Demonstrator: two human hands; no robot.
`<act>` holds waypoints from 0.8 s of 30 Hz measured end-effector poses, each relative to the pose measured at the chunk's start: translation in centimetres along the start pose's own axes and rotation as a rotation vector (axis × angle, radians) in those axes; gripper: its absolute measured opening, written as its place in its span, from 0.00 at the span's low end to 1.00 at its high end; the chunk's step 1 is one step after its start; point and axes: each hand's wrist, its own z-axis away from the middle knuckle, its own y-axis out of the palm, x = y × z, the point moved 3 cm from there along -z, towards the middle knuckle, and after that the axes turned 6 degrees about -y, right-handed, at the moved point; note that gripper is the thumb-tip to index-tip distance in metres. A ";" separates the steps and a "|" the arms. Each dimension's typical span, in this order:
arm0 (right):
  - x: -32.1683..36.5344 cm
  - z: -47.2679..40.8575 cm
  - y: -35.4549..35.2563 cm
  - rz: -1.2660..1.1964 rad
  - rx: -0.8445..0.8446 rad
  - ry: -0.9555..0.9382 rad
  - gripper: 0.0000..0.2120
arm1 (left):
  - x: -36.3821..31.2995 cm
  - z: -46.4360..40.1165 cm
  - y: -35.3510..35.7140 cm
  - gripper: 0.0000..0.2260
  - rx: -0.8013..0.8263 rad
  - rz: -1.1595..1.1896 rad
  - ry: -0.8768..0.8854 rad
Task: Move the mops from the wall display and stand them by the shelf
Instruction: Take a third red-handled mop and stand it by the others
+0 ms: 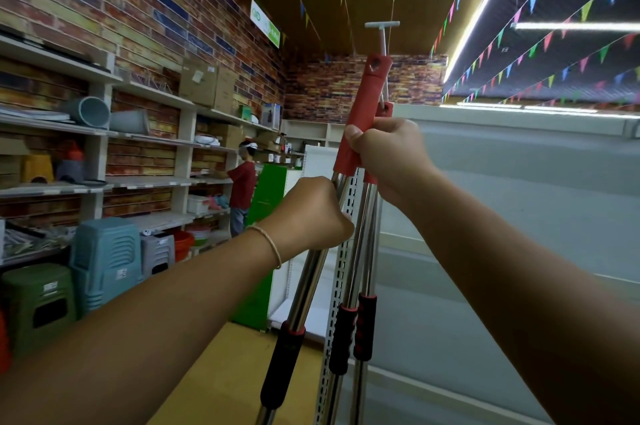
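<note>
left hand (pixel 313 213) fingers curled round mop pole (pixel 313 272) | right hand (pixel 388 156) grips red handles (pixel 363 113)

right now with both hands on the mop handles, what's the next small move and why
Probably bring the left hand toward the right hand to close the splayed pole against the others. The left hand grips one steel mop pole that angles away from the two the right hand holds by their red grips, right beside the white perforated shelf upright. Bundled, they should stand more easily.

Brick-wall shelving (pixel 152 182) with boxes (pixel 204 85), grey buckets (pixel 93 111) (tipped sideways); stacked stools (pixel 104 262) on floor (pixel 221 372).
</note>
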 end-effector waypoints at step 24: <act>-6.2 -5.7 -2.4 0.220 -0.141 0.089 0.11 | -0.8 -6.6 6.8 0.04 0.201 0.207 -0.072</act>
